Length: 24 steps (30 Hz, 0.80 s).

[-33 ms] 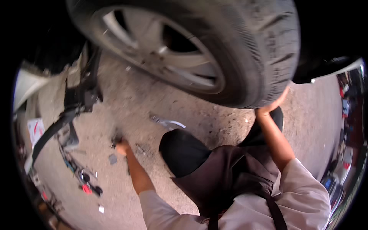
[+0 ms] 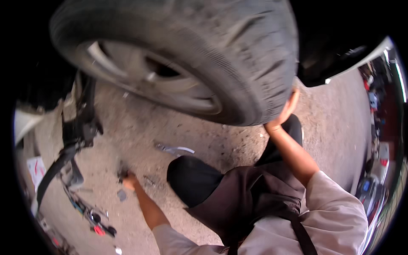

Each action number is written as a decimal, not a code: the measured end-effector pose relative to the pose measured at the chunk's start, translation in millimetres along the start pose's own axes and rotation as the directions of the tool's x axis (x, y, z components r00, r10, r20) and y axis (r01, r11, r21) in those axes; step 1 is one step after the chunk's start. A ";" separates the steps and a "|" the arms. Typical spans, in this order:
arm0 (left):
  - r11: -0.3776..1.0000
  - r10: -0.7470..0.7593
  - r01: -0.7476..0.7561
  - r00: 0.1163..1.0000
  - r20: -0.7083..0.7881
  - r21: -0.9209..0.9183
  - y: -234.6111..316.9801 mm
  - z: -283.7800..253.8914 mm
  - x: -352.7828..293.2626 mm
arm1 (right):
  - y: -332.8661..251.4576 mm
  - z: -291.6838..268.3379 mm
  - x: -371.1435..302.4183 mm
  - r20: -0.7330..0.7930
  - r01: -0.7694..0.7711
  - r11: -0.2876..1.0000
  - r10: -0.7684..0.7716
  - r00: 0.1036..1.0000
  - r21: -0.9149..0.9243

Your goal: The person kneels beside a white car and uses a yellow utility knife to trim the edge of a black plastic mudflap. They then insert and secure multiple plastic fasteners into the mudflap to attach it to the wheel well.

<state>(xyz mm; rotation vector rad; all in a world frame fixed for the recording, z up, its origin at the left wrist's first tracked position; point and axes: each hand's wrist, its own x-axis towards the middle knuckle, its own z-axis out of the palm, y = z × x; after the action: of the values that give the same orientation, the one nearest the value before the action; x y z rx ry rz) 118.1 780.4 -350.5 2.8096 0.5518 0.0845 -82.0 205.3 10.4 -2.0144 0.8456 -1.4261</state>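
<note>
A car wheel with a black tyre (image 2: 248, 76) and a dull silver rim (image 2: 123, 59) fills the upper part of the view, above the ground. My right hand (image 2: 285, 111) lies against the lower right of the tread, fingers stretched up along it; the tyre partly hides the palm. Low over the ground on the left, my left hand (image 2: 128, 182) is closed on something small and dark, too blurred to name. Close by it lie a flat grey piece (image 2: 122, 195) and a small metal piece (image 2: 149, 180).
A silver tool with a curved handle (image 2: 176, 149) lies on the ground before my knee. Dark curved trim (image 2: 53, 165) and several tools and parts, one red (image 2: 99, 230), lie on the left. Car bodywork (image 2: 361, 63) overhangs the upper right.
The view has shifted, so the wheel sits further left and the ground things lower. My right hand stays against the tread, and my left hand stays low over the ground.
</note>
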 end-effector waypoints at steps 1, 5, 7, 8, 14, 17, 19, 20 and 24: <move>0.998 -0.047 0.049 0.996 -0.077 0.031 -43.3 -4.1 22.6 | -10.0 7.5 -2.0 0.022 -0.054 0.998 0.054 0.998 0.014; 0.973 -0.106 0.082 0.989 -0.102 -0.217 -10.8 23.9 20.6 | -20.8 16.3 2.4 0.054 -0.066 0.992 0.060 0.997 0.105; 0.988 -0.099 0.108 0.992 0.079 -0.115 38.5 2.3 -20.2 | 2.5 2.6 12.7 0.046 0.086 0.971 -0.099 0.994 0.224; 0.991 -0.118 0.124 0.985 0.126 -0.047 48.0 -28.5 -23.5 | 1.6 2.1 10.7 0.029 0.103 0.948 -0.118 0.993 0.300; 0.978 0.070 -0.078 0.996 0.048 0.194 41.4 -63.2 -11.8 | -13.5 4.3 -0.1 0.029 0.056 0.961 -0.066 0.997 0.271; 0.961 0.057 -0.087 0.991 0.120 0.264 38.0 -69.0 -7.7 | -15.4 8.3 -1.7 0.014 0.071 0.960 -0.078 0.997 0.269; 0.934 -0.023 -0.032 0.989 0.149 0.355 51.0 -65.9 -12.2 | -13.9 9.1 0.3 0.001 0.079 0.963 -0.082 0.997 0.258; 0.929 -0.004 -0.051 0.989 0.150 0.367 53.2 -64.1 -13.7 | -13.2 9.0 1.1 -0.006 0.082 0.964 -0.083 0.996 0.252; 0.903 0.108 -0.141 0.989 0.102 0.407 53.5 -58.7 -18.7 | -11.8 11.0 2.2 -0.008 0.070 0.955 -0.071 0.997 0.289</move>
<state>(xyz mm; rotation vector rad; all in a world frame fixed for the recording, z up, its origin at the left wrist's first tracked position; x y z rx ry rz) 113.8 740.8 -279.2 3.2435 0.4094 -0.1322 -68.8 212.1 16.8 -1.8378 0.5317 -1.4902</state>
